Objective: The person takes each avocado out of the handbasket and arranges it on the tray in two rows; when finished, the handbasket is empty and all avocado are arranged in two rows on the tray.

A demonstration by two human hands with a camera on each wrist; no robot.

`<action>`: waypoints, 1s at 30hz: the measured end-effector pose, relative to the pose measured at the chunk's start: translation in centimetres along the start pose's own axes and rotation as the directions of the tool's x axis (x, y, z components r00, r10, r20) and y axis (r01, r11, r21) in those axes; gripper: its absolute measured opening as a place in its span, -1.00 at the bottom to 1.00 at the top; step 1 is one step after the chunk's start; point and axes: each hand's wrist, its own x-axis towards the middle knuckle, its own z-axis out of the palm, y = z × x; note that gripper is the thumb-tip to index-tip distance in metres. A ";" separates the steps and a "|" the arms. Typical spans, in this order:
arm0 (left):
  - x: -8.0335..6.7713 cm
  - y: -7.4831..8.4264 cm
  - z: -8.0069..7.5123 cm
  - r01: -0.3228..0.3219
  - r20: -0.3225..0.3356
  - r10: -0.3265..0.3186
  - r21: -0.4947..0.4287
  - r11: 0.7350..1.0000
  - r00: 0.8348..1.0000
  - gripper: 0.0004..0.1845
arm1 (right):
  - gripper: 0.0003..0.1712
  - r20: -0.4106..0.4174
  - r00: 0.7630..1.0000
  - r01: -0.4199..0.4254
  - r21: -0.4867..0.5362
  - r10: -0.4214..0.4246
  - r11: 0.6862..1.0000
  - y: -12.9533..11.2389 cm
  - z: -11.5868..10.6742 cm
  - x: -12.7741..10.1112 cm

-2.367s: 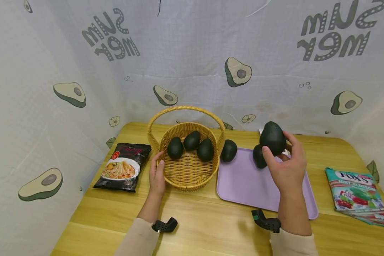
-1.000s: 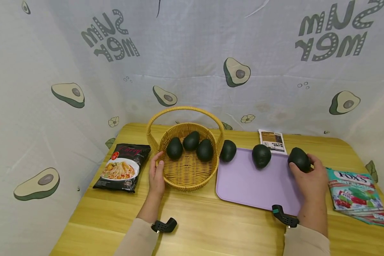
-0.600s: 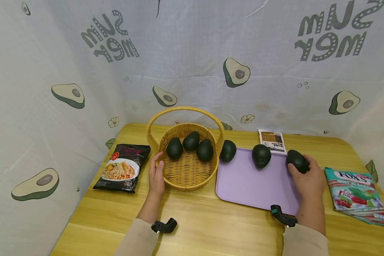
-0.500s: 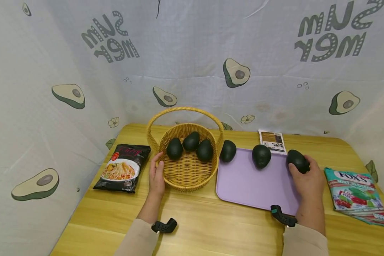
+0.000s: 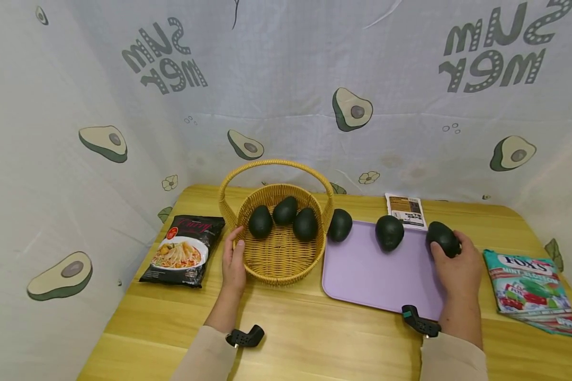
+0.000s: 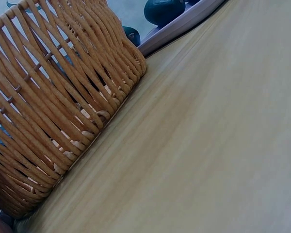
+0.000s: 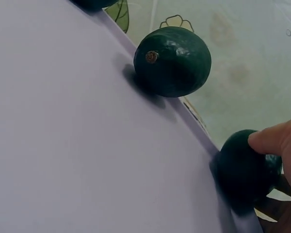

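Your right hand (image 5: 457, 267) curls its fingers round a dark green avocado (image 5: 443, 238) at the far right edge of the flat purple tray (image 5: 372, 275), so it can't roll off. Your left hand (image 5: 233, 262) lies open against the left side of the woven yellow basket (image 5: 278, 254), keeping it steady. The green bag (image 5: 529, 288) on the right says "FOX'S".

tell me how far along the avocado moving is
Two avocados already lie on the purple tray: one at its far left corner, one mid-back. In hand: the right hand has its fingers on a third avocado at the tray's right edge. Left: three avocados sit in the wicker basket, which the left hand touches.
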 end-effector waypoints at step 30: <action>-0.1 0.2 0.0 -0.011 0.017 0.011 0.003 1.000 1.000 -0.55 | -0.12 -0.014 1.000 0.004 0.033 -0.004 0.999 0.1 -0.1 -0.1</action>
